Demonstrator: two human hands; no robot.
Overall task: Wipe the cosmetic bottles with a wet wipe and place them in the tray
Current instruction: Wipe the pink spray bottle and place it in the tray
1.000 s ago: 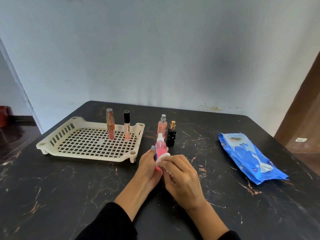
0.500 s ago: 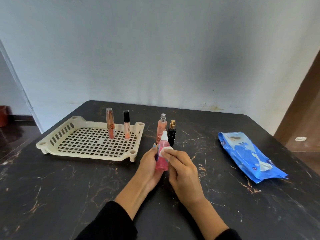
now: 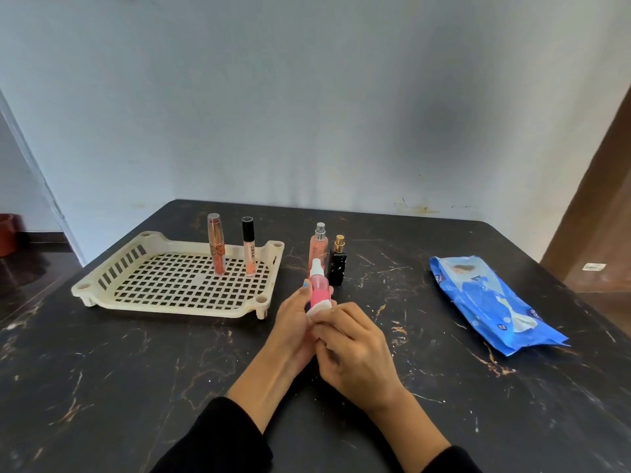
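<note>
Black marble table [image 3: 136, 370] | wet wipe [image 3: 316, 310] has slid from cap to base of pink bottle [image 3: 320, 291] | left hand [image 3: 293, 326] clamps bottle, right hand [image 3: 355, 349] pinches wipe | tray [image 3: 170, 303] left of bottle, two tubes in | wiping nearly complete.

The lower part of the pink spray bottle [image 3: 320, 289] is hidden behind the left hand [image 3: 296, 331], the right hand [image 3: 355, 349] and the white wet wipe [image 3: 316, 310] pressed to it; most of the wipe is itself buried between the fingers. Just behind the bottle, the base of the peach spray bottle [image 3: 317, 245] is covered by it, and the black perfume bottle [image 3: 338, 268] is partly masked. Print on the blue wipes pack [image 3: 491, 302], well to the bottle's right, is too small to read. Both forearms run off the bottom edge.
</note>
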